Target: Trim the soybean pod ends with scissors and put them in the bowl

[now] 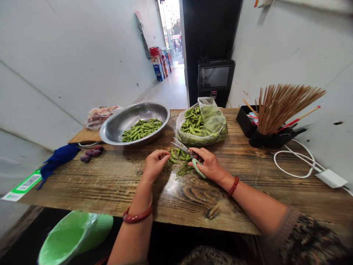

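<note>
on the wooden table [116, 184], mid-width near the front edge: left hand [154, 165] pinching a bean pod [173, 160], long axis pointing right toward scissors [185, 151] clasped in right hand [208, 163].

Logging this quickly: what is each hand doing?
Left hand: closed on a green pod.
Right hand: holding green-handled scissors, blades open.

Operator's arms: bare forearms, wrist ornaments fitted.
Left hand [154, 164]: smooth red bangle [137, 217], lower centre. Right hand [209, 164]: red bead bracelet [234, 186]; dark patterned sleeve with ribbed cuff [309, 235], lower right.
</note>
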A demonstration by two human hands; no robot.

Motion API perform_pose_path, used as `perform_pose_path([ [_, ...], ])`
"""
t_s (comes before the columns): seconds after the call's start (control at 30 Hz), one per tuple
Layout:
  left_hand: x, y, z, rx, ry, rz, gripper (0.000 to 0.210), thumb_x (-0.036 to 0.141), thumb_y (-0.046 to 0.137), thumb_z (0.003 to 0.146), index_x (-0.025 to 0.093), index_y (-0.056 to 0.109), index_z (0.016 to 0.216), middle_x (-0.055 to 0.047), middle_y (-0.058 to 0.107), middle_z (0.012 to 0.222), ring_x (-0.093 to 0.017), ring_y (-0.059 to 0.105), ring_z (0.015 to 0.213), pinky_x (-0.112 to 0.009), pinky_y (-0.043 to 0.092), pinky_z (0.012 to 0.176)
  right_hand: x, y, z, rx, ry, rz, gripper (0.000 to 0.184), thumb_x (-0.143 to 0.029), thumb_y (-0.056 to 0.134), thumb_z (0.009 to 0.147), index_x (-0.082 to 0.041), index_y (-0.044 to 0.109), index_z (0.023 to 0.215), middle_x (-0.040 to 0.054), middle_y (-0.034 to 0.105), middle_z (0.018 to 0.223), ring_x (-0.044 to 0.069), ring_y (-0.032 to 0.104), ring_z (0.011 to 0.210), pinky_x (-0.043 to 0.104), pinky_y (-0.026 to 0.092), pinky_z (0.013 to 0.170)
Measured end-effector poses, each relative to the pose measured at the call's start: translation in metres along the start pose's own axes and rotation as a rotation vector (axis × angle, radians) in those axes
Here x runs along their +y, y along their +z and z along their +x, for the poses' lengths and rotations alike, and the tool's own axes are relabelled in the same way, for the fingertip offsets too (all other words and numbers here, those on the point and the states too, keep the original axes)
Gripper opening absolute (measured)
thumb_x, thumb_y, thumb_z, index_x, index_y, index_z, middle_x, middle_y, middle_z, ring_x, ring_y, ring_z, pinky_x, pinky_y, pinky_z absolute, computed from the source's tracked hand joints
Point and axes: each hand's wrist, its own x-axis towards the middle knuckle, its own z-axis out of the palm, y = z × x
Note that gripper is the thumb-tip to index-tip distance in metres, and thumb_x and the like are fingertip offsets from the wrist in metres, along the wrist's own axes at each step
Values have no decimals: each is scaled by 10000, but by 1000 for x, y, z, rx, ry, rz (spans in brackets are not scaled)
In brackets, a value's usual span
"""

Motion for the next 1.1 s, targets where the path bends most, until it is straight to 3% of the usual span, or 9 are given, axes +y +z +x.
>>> perform_pose_path([
  [0.13, -7, -1, -2, -166, 169, 392, 148, 244, 657, 721, 229, 726, 851, 8, 519, 675, -149, 504, 640, -258, 361, 612, 1, 1, 1, -10, 4, -10, 518, -335, 718, 775, -224, 553, 1254, 29, 582, 862, 158, 568, 743, 285, 490, 698],
  [0.3, 3, 2, -5, -232, 185, 489, 101, 201, 646, 722, 228, 691, 809, -14, 550, 755, -179, 532, 725, -280, 381, 666, 2, 1, 0, -14, -5, -2, 525, -317, 726, 767, -219, 553, 1252, 30, 588, 870, 158, 572, 753, 286, 495, 706],
  [0.47, 9, 6, -4, -140, 179, 249, 62, 252, 639, 744, 196, 655, 724, -33, 588, 767, -186, 536, 761, -288, 396, 708, 0, 1, 0, -9, -7, 2, 516, -317, 716, 777, -231, 546, 1256, 33, 591, 879, 162, 576, 758, 294, 497, 715],
  [0.57, 12, 5, -4, -98, 25, -88, 171, 343, 637, 758, 173, 656, 769, -31, 623, 727, -150, 510, 639, -251, 385, 595, -1, 0, 0, -12, 6, -5, 513, -310, 716, 776, -218, 549, 1252, 34, 593, 876, 164, 578, 757, 296, 498, 714],
  [0.67, 17, 4, -6, -150, -140, -393, 294, 396, 651, 759, 155, 657, 927, -19, 635, 734, -80, 399, 492, -206, 288, 459, -1, 0, -1, -25, 13, 2, 508, -318, 713, 780, -218, 550, 1251, 34, 593, 875, 165, 578, 756, 298, 498, 711],
  [0.73, 22, 4, -8, -168, -173, -493, 333, 386, 675, 747, 156, 662, 987, -12, 630, 739, -57, 364, 472, -194, 252, 437, -1, 1, -1, -34, 13, 7, 528, -319, 720, 772, -225, 541, 1261, 34, 592, 895, 166, 578, 769, 302, 498, 720],
  [0.97, 29, 8, -11, -210, -152, -490, 251, 397, 674, 757, 147, 682, 780, 9, 558, 614, -61, 366, 477, -196, 257, 447, 1, 1, -2, -105, -19, 9, 660, -368, 751, 740, -221, 479, 1323, 66, 595, 1015, 187, 581, 864, 335, 498, 794],
  [1.1, 25, 9, -12, -236, -115, -416, 272, 400, 666, 774, 147, 706, 867, 31, 514, 579, -69, 343, 476, -208, 245, 459, 0, 0, -2, -145, -33, -9, 690, -384, 752, 736, -212, 462, 1338, 75, 591, 1023, 197, 582, 876, 345, 499, 796],
])
